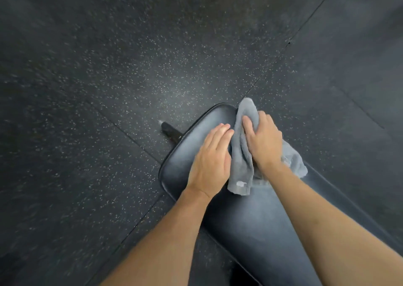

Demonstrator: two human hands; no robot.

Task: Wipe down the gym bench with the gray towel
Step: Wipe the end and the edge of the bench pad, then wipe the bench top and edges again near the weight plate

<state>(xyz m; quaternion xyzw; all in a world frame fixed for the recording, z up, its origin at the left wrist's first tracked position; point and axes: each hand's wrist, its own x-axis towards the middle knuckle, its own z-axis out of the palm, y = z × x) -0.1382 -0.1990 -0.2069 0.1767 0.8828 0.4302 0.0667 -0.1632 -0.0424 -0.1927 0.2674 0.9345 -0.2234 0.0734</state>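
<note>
The towel is lying bunched and creased along the far end of the bench, stretching from about 12 o'clock at the pad's rounded tip back toward 5 o'clock, with one corner hanging off the tip and another lobe spilling over the 3 o'clock edge. The right hand is pressing down on top of it, fingers together and curling into the cloth, bunching a fold under the fingertips. The left hand is lying flat on the bare pad at the towel's 9 o'clock side, fingers straight and together, holding nothing, its fingertips touching the towel's edge. Both forearms are reaching in bare from the 6 o'clock side.

The bench pad is showing dark, smooth upholstery with a soft sheen and a piped rim, running diagonally from 5 o'clock up to its rounded end near the middle of the view. A black foot of the frame is sticking out from under the pad at its 10 o'clock side, resting on the floor.

The floor is filling the rest of the view: dark rubber matting flecked with pale specks, divided by thin straight seams into large tiles. The outer edges are looking blurred.
</note>
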